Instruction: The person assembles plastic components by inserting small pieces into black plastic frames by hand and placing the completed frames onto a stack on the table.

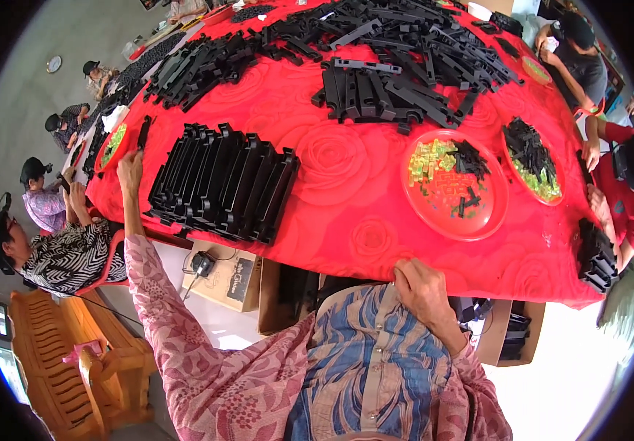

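My left hand reaches out to the far left of the red table, its fingers closed at the lower end of a slim black plastic strip. Just right of that wrist stands a tight row of long black plastic parts, set side by side on edge. At the near table edge, in front of my shirt, my right hand is curled closed. Whether anything is pinched in its fingers is hidden. Beyond it lies a red plate with small yellow-green pieces and short black pieces.
Large heaps of black parts cover the far side. A second red plate sits at right, near a co-worker in red. More people sit along the left side, one in a zigzag-patterned top. Cardboard boxes stand below the table.
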Demonstrator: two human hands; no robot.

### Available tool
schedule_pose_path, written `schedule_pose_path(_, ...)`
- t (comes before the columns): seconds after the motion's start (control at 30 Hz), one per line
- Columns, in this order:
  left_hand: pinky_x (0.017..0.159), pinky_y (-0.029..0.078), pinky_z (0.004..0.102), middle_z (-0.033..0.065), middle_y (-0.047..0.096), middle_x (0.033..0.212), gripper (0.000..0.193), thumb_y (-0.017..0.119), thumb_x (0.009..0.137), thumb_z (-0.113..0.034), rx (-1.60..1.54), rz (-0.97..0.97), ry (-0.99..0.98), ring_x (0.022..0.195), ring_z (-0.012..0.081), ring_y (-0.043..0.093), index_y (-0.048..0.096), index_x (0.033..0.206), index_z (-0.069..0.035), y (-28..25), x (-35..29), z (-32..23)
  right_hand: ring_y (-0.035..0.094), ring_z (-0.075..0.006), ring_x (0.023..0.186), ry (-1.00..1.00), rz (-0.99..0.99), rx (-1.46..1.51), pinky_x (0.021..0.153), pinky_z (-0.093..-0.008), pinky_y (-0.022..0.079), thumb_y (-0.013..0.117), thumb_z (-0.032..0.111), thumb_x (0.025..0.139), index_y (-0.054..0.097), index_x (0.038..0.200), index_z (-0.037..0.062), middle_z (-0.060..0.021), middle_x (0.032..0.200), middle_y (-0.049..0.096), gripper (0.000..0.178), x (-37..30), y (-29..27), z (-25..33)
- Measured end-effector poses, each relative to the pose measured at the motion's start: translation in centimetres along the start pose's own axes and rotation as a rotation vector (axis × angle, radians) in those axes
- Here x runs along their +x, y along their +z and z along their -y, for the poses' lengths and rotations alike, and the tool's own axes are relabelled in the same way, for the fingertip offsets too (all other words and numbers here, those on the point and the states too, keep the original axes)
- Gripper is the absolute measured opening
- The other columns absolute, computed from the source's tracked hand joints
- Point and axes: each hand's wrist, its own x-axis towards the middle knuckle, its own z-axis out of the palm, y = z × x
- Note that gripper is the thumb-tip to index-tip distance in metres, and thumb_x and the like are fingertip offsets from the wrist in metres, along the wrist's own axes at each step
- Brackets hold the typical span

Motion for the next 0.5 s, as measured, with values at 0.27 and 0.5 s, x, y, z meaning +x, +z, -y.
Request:
schedule_pose_path(0.27,0.073,0.054,0.0255,0.0081,0.070,0.100,0.042,0.061,0.092,-0.037,-0.585,0.540,0.175,0.088,0.0152,0.068,0.064,0.115,-0.002,-4.2,1.3,-30.2,0.062,-0.0273,0.072,-0.044,0.027,0.008,0.056,-0.0375,0.051,0.063,0.002,0.080,0.058,0.090,0.0008,-0.0115,0.080,0.057,0.012,-0.6,0.9,-0.1)
schedule_pose_path(0.5,0.058,0.053,0.0260,0.0105,0.068,0.076,0.038,0.066,0.086,-0.038,-0.470,0.793,0.349,0.061,0.0176,0.065,0.068,0.089,0.000,9.8,-4.4,-46.2,0.061,-0.0333,0.069,0.076,-0.034,0.160,0.058,-0.0422,0.051,0.063,0.005,0.083,0.058,0.092,0.0028,-0.0142,0.075,0.057,0.010,-1.3,0.8,-0.9)
